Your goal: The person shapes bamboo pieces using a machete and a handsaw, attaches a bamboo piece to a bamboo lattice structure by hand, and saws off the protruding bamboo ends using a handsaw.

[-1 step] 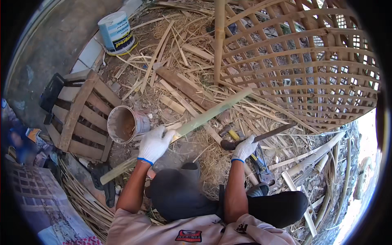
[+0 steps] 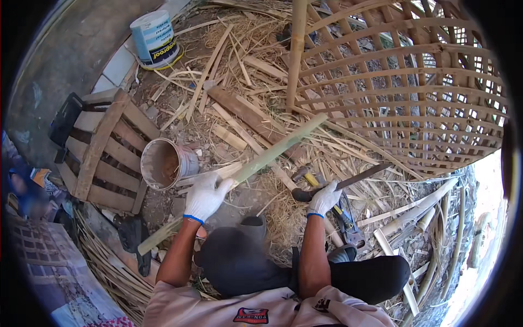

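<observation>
A long green split-bamboo length [image 2: 275, 151] lies slantwise in front of me, its far end up to the right and its near end down to the left. My left hand [image 2: 206, 195], in a white knit glove with a blue cuff, is closed around its middle. In my right hand [image 2: 325, 199], gloved alike, is the dark handle of a machete [image 2: 362, 178]; its long dark blade points up and to the right. The blade and the bamboo are apart.
A pale bucket [image 2: 185, 164] stands left of the bamboo, beside a slatted wooden stool [image 2: 103, 150]. A paint pail [image 2: 155, 42] is farther back. A large woven bamboo basket [image 2: 392, 92] fills the far right. A hammer [image 2: 310, 179] and a wooden plank [image 2: 248, 114] lie among shavings.
The bamboo has tilted slightly steeper, its far end shifting a little left and its near end lower. The machete has hardly moved.
</observation>
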A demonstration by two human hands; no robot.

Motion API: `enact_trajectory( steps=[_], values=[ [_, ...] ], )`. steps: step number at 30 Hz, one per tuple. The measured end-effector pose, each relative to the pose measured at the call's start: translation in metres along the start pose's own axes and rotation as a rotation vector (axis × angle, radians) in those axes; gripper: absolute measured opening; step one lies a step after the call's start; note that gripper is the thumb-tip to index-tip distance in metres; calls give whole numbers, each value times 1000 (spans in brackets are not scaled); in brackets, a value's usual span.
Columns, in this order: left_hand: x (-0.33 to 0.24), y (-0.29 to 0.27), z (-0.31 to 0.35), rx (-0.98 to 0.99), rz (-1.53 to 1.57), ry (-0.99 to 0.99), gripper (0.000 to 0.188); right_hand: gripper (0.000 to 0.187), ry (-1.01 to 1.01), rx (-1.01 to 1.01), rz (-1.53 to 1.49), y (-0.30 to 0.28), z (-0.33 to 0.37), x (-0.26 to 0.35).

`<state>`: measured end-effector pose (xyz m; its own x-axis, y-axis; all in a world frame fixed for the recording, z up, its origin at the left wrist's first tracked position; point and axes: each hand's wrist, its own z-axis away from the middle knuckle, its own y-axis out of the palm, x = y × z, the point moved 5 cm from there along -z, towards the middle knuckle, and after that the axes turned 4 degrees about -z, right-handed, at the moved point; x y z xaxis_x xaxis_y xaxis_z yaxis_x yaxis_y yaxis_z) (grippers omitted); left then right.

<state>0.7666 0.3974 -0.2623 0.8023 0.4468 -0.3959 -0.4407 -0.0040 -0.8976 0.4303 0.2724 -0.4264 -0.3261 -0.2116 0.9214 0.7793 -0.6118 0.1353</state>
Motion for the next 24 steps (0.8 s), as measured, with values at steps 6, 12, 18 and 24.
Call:
enact_trajectory(
  steps=[6, 12, 18, 24],
  values=[
    [79, 62, 70, 36, 274, -360, 43, 25, -134, 153, 39, 18, 26, -4],
    [102, 100, 82, -52, 18, -280, 41, 32, -144, 318, 385, 28, 27, 7],
    [44, 106, -3, -168, -7, -9, 60, 30, -265, 496, 656, 55, 49, 25],
    [18, 153, -84, -97, -112, 21, 71, 28, -439, 603, 917, 64, 34, 37]
  ],
)
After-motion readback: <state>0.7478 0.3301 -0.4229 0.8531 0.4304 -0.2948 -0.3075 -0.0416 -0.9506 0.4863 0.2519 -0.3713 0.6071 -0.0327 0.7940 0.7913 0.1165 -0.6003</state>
